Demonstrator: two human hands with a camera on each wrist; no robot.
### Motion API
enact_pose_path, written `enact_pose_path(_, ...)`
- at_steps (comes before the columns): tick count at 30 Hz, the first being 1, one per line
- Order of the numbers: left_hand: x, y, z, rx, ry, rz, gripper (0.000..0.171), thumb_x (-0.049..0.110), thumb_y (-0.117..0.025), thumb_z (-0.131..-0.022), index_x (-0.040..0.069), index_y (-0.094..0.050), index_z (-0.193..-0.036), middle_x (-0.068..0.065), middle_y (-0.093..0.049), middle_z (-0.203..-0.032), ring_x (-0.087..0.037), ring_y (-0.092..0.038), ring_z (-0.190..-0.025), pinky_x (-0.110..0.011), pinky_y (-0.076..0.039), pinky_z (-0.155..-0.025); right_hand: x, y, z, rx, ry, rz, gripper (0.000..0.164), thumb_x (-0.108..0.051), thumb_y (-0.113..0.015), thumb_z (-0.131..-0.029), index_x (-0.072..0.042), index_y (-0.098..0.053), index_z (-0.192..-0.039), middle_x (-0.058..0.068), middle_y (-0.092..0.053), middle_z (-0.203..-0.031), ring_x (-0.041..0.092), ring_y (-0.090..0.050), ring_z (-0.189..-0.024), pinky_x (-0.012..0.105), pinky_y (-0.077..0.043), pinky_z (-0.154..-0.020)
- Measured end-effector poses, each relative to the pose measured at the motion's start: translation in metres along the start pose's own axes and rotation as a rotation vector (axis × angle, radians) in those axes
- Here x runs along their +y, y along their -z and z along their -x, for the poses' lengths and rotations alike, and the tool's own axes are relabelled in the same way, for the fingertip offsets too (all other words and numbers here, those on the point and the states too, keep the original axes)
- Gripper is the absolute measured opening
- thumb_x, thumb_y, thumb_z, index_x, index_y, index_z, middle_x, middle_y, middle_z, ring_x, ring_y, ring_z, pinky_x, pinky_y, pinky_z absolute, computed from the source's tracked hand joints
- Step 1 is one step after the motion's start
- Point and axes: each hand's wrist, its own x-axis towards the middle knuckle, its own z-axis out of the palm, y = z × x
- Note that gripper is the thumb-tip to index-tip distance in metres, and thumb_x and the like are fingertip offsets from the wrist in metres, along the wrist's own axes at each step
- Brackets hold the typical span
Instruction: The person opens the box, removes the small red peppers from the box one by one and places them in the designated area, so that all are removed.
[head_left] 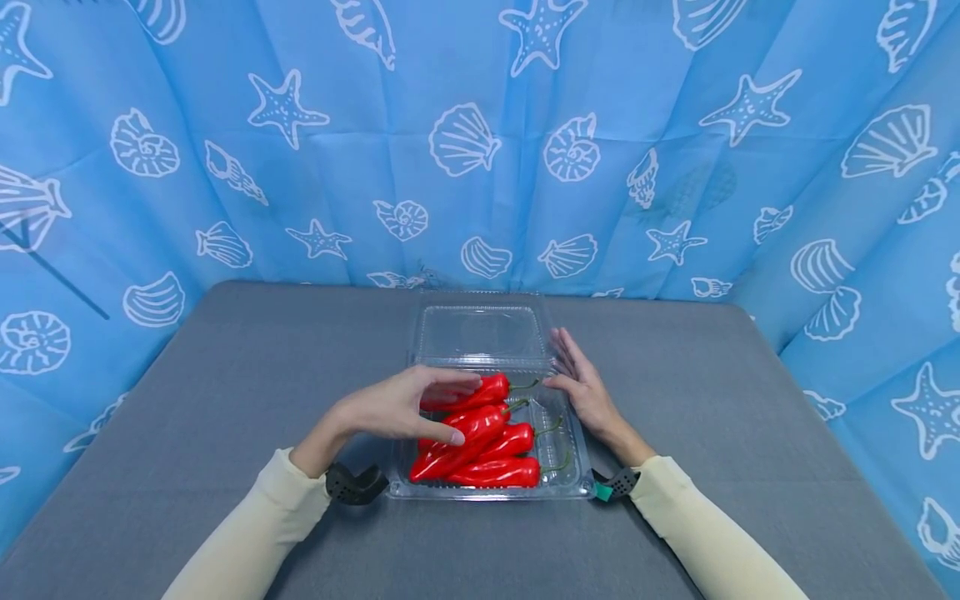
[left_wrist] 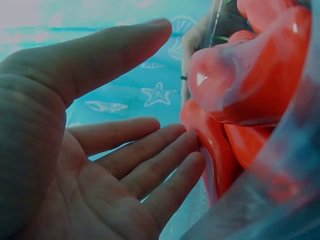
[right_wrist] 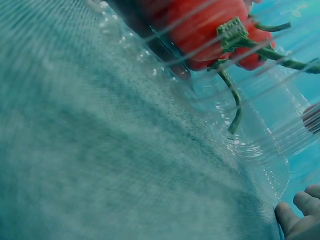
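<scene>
Several glossy red peppers [head_left: 487,433] with green stems lie in a clear plastic clamshell container [head_left: 491,493], stems toward the right. My left hand [head_left: 397,404] reaches over the peppers from the left, thumb spread from nearly straight fingers. In the left wrist view, its fingertips [left_wrist: 192,142] are right at one red pepper [left_wrist: 210,135], with nothing gripped. Beside the container's right wall is my right hand [head_left: 592,400], fingers extended toward the back. The right wrist view shows only part of that hand [right_wrist: 300,215] and the peppers [right_wrist: 200,35] behind the ridged wall.
The container's clear lid [head_left: 480,329] is hinged back, lying behind the base. Grey cloth covers the table [head_left: 315,333]. A blue curtain [head_left: 465,217] with white shells and starfish hangs along the table's far edge and sides. Each wrist wears a dark mount [head_left: 356,485].
</scene>
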Motion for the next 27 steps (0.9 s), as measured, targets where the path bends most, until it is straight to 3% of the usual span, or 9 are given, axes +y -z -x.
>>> enact_pose_path(8,-0.002,0.003,0.001,-0.064,-0.051,0.045,0.077,0.014,-0.079,-0.086,-0.002,-0.042,-0.151,-0.017,-0.047,-0.153,-0.032,-0.049,-0.137,-0.051,-0.041,-0.112,0.0,0.001,-0.001,0.014,-0.005,0.017,0.084,0.016,-0.053,-0.088,0.01,-0.006,-0.157,0.029,-0.011,-0.164,0.041,-0.012,-0.152,0.053,-0.015,-0.122)
enact_pose_path(18,-0.002,-0.004,-0.001,-0.131,-0.011,0.038,0.075,0.011,-0.079,-0.087,-0.002,-0.043,-0.151,-0.013,-0.052,-0.149,-0.024,-0.053,-0.133,-0.032,-0.045,-0.108,0.0,0.001,-0.002,0.019,0.011,-0.004,0.083,0.018,-0.052,-0.088,0.013,-0.005,-0.156,0.031,-0.011,-0.163,0.043,-0.013,-0.151,0.052,-0.016,-0.122)
enact_pose_path(27,-0.002,-0.011,-0.004,-0.161,-0.014,-0.013,0.066,0.005,-0.081,-0.085,0.001,-0.054,-0.145,-0.009,-0.057,-0.143,-0.018,-0.06,-0.123,-0.027,-0.049,-0.103,0.001,0.001,-0.002,0.017,0.005,0.006,0.083,0.016,-0.053,-0.089,0.011,-0.006,-0.157,0.031,-0.011,-0.163,0.043,-0.013,-0.152,0.052,-0.014,-0.122)
